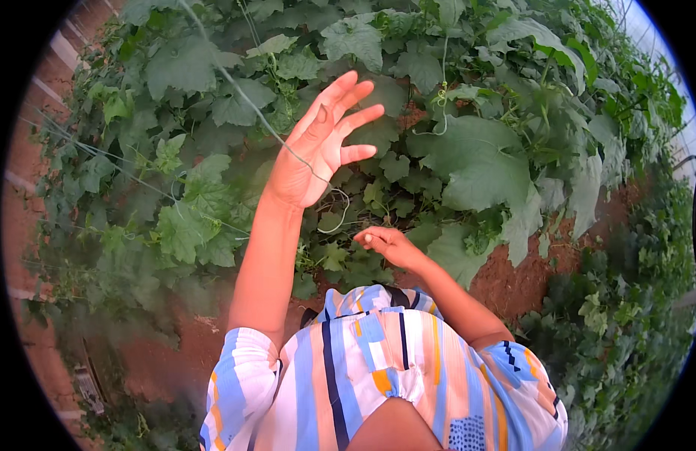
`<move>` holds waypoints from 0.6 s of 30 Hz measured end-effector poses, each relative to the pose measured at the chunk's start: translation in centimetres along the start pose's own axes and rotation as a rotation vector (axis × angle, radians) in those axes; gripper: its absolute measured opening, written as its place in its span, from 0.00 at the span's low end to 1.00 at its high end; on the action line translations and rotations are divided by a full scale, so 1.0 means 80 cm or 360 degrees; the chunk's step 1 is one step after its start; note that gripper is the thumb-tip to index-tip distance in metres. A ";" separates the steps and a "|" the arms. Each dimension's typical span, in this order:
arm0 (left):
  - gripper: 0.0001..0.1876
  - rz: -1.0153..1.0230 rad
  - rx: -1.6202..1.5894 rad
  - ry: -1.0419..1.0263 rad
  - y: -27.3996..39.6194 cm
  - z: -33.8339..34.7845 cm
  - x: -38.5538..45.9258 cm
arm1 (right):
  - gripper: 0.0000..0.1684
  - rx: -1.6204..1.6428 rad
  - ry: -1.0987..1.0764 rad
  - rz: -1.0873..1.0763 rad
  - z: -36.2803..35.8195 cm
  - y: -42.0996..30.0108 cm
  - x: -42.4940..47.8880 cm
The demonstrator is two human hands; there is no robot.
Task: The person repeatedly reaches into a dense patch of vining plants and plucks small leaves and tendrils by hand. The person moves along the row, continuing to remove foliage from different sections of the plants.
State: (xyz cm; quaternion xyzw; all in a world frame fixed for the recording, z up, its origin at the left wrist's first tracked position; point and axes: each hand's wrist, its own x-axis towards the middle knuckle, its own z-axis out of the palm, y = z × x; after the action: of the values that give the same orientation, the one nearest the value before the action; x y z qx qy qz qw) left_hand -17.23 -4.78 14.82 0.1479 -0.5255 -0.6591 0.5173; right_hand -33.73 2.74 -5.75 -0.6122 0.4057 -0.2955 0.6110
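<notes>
My left hand (322, 141) is raised with its palm showing and fingers spread, among the broad green leaves of climbing vines. A thin pale string (243, 93) runs down from the top left, crosses in front of the palm and ends in a loose curl below the wrist. Lower and to the right, my right hand (384, 242) is bent with thumb and forefinger together, beside the low leaves. Whether something thin is pinched in it cannot be told. A curled vine tendril (442, 96) hangs beside a large vine leaf (477, 158) to the right.
Taut strings (128, 175) cross the foliage at the left. Reddish soil (528, 276) shows between this row and another row of leafy plants (613, 321) at the right. Pale strips cross the ground at the far left, and a light greenhouse covering (652, 34) shows at the upper right.
</notes>
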 end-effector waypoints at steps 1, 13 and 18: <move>0.33 0.0123 0.0430 -0.0028 -0.003 0.006 0.023 | 0.15 -0.0259 0.0059 -0.0103 -0.006 -0.012 -0.016; 0.20 -0.0430 -0.0016 -0.0386 -0.110 0.121 0.155 | 0.15 -0.0100 0.1965 -0.0640 -0.215 -0.143 -0.135; 0.20 -0.0586 0.0257 -0.0123 -0.163 0.179 0.192 | 0.19 -0.0087 0.1835 -0.0531 -0.273 -0.113 -0.102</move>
State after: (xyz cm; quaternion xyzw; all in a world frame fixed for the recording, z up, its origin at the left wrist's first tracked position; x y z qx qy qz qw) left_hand -41.12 -11.05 14.91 0.2568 -0.5602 -0.7035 0.3540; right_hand -55.29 -2.01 5.96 -0.4242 0.5775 -0.6613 0.2217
